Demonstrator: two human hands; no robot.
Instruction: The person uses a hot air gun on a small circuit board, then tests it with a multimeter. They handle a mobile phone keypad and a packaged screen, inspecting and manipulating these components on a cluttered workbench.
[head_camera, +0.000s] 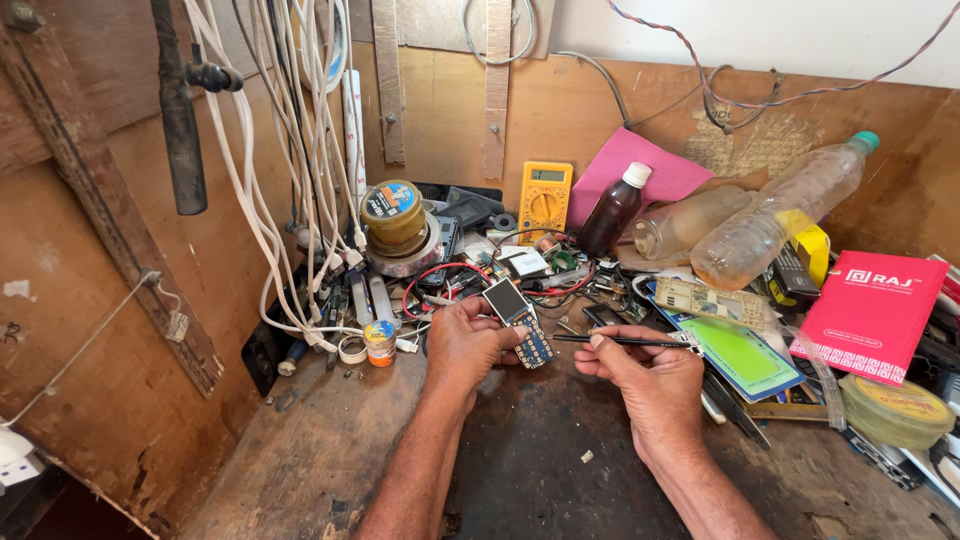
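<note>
Phone: small keypad phone (518, 322) with its front cover off, held just above the workbench (520, 470), screen end tilted away, keypad board facing up, likely so the bare face is open to the tool.
Left hand: left hand (465, 340) wraps the phone's left edge, fingers clamped on it, thumb on top to steady it.
Right hand: right hand (650, 375) pinches tweezers (615, 341) between thumb and fingers, lying flat, tip just beside the phone's lower end.
Close by: green card (742, 356), red box (872, 312).
Behind: yellow multimeter (545, 199), brown bottle (612, 212), two clear plastic bottles (775, 215), white cables (300, 180) hanging on the wall.
</note>
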